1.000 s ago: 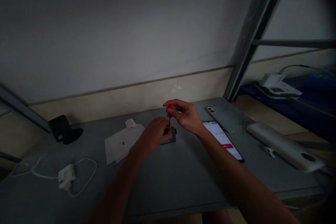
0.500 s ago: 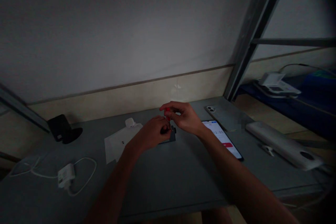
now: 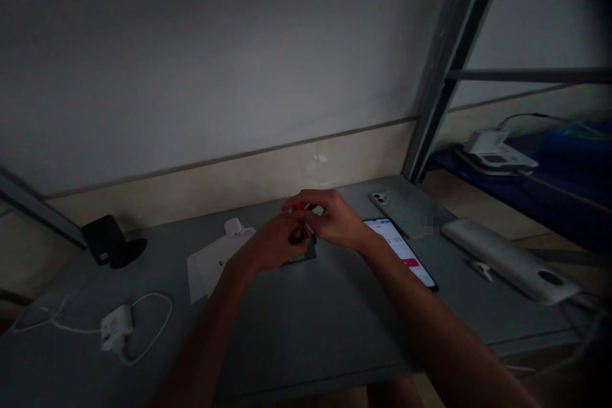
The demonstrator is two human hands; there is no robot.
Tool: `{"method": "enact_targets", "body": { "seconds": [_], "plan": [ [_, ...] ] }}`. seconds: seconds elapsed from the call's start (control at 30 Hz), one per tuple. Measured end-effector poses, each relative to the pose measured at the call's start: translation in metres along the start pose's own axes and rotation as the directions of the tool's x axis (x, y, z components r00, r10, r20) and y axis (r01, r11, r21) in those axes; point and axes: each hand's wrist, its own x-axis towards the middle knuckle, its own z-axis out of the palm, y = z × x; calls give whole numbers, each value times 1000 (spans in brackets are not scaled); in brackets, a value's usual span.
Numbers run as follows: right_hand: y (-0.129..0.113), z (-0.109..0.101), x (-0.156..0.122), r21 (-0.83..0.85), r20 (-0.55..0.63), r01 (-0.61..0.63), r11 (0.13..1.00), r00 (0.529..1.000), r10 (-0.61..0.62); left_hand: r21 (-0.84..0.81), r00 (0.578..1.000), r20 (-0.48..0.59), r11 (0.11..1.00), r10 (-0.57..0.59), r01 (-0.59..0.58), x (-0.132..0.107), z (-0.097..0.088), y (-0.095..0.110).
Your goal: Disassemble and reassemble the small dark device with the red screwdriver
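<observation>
Both my hands meet over the middle of the grey desk (image 3: 329,312). My right hand (image 3: 332,220) is closed in a pinch on a small red piece (image 3: 298,207), which shows only in part between the fingertips. Just below and to the left, my left hand (image 3: 275,239) has its fingers curled around a small black piece (image 3: 299,238), whose kind I cannot make out. Under the hands lies a dark flat object (image 3: 306,255), mostly covered by the left hand. White paper sheets (image 3: 203,271) lie to the left, partly beneath my left forearm.
A lit phone (image 3: 401,252) lies beside my right wrist, with another phone (image 3: 396,210) behind it. Further right are a long grey bar-shaped device (image 3: 507,258) and an earbud (image 3: 482,269). Left stand a white case (image 3: 233,227), a black stand (image 3: 112,242) and a corded charger (image 3: 116,326).
My right hand has lowered slightly, bringing the red piece closer to my left fingers. The whole view has shifted a little. Both hands keep their grip.
</observation>
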Motion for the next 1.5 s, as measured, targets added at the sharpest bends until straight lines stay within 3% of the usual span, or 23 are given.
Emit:
{"method": "enact_targets", "body": {
  "seconds": [0.6,0.83,1.03,1.17,1.33,1.5],
  "plan": [
    [7,-3,0,80,-5,-28,996,1000,29,-36,1000,-26,999,7,-8,-4,0,-3],
    [4,-6,0,108,2,-91,990,996,92,-91,995,-97,996,-3,-6,-14,9,-9],
    [7,-13,-3,-29,4,-18,999,1000,18,-59,983,-174,995,64,-75,-17,20,-11],
    [2,-18,-5,20,78,-30,999,997,29,-51,971,-215,991,107,-120,-17,23,-11],
    [1,-15,-4,-18,36,-32,999,999,33,-68,972,-220,992,86,-103,-16,26,-11],
    [1,-11,-4,-59,44,47,997,998,-45,-55,969,-228,993,90,-105,-17,28,-14]
  ]
}}
